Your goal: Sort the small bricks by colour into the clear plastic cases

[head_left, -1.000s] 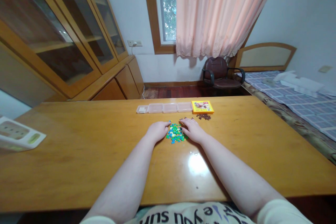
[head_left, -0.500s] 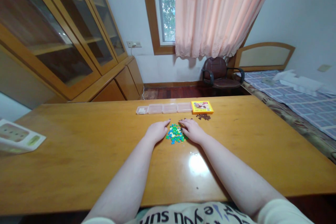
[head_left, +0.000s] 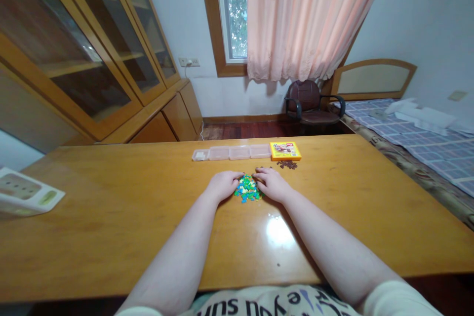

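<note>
A small heap of green, blue and yellow pieces (head_left: pixel 247 189) lies on the wooden table (head_left: pixel 111 217). My left hand (head_left: pixel 222 185) rests on the table against the heap's left side, fingers curled inward over its top edge. My right hand (head_left: pixel 271 183) lies against the heap's right side, fingers bent toward the pieces. Both hands cup the heap between them; whether either pinches a piece is hidden. Behind the heap sits a clear compartment box (head_left: pixel 231 152), a yellow box (head_left: pixel 285 150) and a little pile of dark brown pieces (head_left: pixel 288 164).
A white and green package (head_left: pixel 25 195) lies at the table's left edge. Beyond the table stand a glass-fronted wooden cabinet (head_left: pixel 74 59), a dark chair (head_left: pixel 311 103) under a pink curtain, and a bed (head_left: pixel 425 143) on the right.
The fingers of both hands have curled in closer around the far side of the coloured heap. The arms and the other things have stayed where they were.
</note>
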Available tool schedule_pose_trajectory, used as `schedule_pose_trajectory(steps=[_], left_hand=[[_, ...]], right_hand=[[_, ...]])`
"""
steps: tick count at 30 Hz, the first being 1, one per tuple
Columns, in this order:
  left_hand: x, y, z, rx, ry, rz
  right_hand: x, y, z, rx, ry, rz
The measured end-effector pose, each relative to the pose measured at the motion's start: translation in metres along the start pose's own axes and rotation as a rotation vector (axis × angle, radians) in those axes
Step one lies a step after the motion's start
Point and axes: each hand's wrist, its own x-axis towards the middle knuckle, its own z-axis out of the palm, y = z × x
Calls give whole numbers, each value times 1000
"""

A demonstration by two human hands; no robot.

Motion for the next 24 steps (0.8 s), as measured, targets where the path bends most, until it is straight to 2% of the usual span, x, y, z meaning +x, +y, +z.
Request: schedule_pose_trajectory(steps=[3,7,13,24], left_hand=[[1,0,2,26,-42,43],[2,-4,4,12,-28,47],[3,-7,7,-13,-5,48],[3,-7,6,-12,-2,-39]], right_hand=[[0,0,2,-11,-28,10],[1,2,4,-18,-46,64],[-1,-1,0,-35,-25,-12],[0,-6,3,-99,-27,47]])
